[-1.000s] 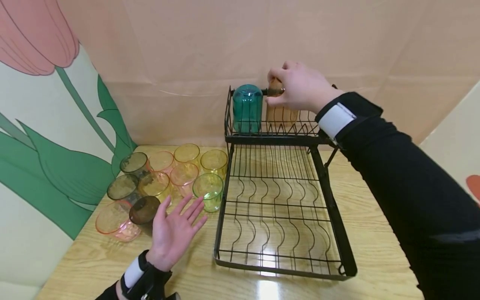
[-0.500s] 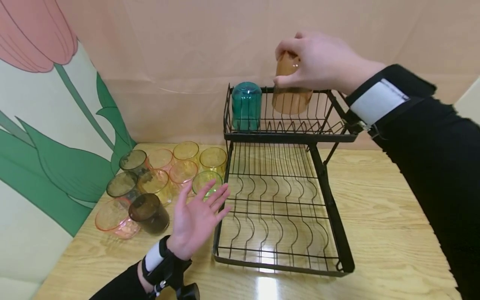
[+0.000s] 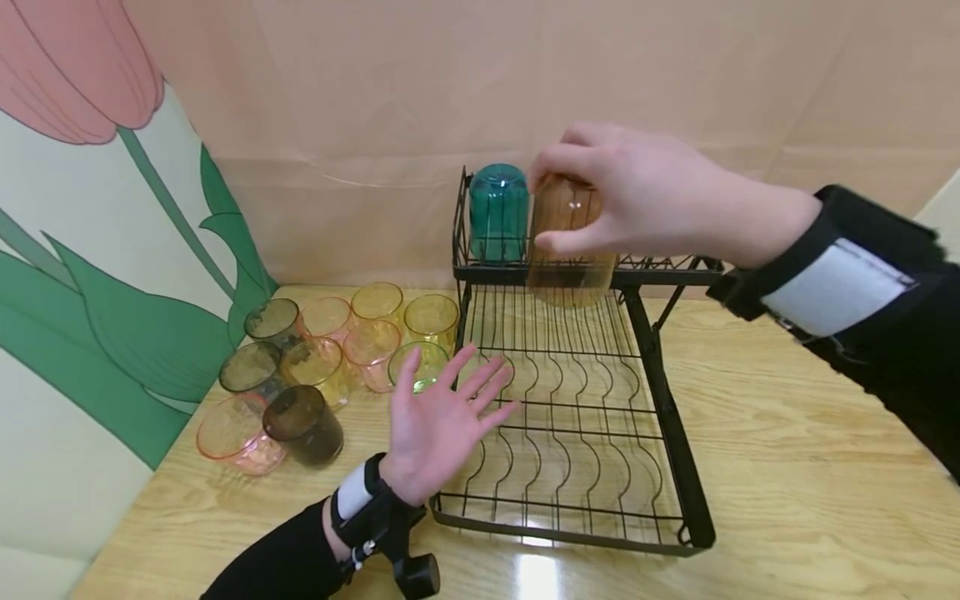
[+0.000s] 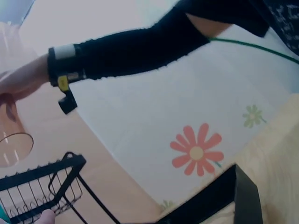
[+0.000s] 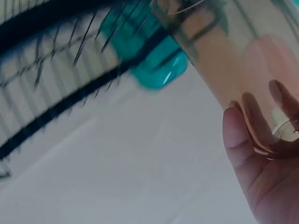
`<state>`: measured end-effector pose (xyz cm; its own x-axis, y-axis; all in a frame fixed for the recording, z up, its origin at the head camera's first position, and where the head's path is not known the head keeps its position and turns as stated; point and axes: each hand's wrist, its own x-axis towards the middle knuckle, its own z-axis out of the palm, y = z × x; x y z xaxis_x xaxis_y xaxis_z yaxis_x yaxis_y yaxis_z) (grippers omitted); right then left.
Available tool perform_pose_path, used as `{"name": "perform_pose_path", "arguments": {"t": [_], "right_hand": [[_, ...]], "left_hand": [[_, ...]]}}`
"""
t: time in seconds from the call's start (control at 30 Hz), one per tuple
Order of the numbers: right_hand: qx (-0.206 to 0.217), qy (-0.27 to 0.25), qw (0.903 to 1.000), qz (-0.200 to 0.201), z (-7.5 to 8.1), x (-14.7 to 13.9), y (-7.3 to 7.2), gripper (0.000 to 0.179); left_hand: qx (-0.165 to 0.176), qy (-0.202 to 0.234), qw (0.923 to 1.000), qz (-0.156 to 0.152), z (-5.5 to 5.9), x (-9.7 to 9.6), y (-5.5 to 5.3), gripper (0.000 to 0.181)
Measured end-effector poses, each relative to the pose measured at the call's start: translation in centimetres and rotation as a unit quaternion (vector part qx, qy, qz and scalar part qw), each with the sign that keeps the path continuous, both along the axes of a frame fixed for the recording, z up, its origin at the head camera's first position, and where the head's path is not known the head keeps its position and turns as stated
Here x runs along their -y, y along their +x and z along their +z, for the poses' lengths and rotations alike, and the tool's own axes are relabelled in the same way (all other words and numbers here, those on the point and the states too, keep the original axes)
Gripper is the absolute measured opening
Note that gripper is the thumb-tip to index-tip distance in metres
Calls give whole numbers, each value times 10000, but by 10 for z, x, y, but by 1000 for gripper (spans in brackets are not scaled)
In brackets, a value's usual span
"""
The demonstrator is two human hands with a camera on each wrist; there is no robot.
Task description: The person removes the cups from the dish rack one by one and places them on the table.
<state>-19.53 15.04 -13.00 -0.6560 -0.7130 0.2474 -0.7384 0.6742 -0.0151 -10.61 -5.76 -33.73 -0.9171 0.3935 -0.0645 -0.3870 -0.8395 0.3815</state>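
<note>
An amber drinking glass, upside down, is gripped near its base by my right hand, in front of the rack's upper shelf. The right wrist view shows thumb and fingers around that glass. My left hand is held palm up with fingers spread, over the left side of the black dish rack. A teal glass stands inverted at the left of the upper shelf. Close behind the left fingertips is a green glass, partly hidden by the hand.
Left of the rack, several tinted glasses stand upright on the wooden table, including a dark brown glass, a pink glass and a yellow glass. A peach backdrop hangs behind the rack.
My right hand has lifted the amber glass out of the upper shelf and brought it forward and lower, in front of the shelf. The left hand has moved right, over the rack's edge.
</note>
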Motion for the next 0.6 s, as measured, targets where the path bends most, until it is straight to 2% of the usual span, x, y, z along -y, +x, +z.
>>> {"name": "perform_pose_path", "arguments": {"t": [0.2, 0.3, 0.4, 0.5, 0.6], "right_hand": [[-170, -61, 9974, 702, -22, 17, 19, 41], [-86, -6, 9956, 932, -29, 25, 26, 45], [61, 30, 9940, 1092, -33, 33, 32, 48], [153, 19, 9924, 1220, -36, 38, 36, 48], [209, 47, 9904, 1363, -41, 42, 39, 45]], "left_hand": [[66, 430, 9989, -190, 12, -17, -6, 80], [73, 643, 9976, -250, 17, -25, -7, 74], [15, 991, 9945, -328, 21, -33, -6, 65], [-6, 1234, 9918, -341, 26, -38, -3, 64], [-25, 1255, 9917, -292, 31, -43, 1, 65]]}}
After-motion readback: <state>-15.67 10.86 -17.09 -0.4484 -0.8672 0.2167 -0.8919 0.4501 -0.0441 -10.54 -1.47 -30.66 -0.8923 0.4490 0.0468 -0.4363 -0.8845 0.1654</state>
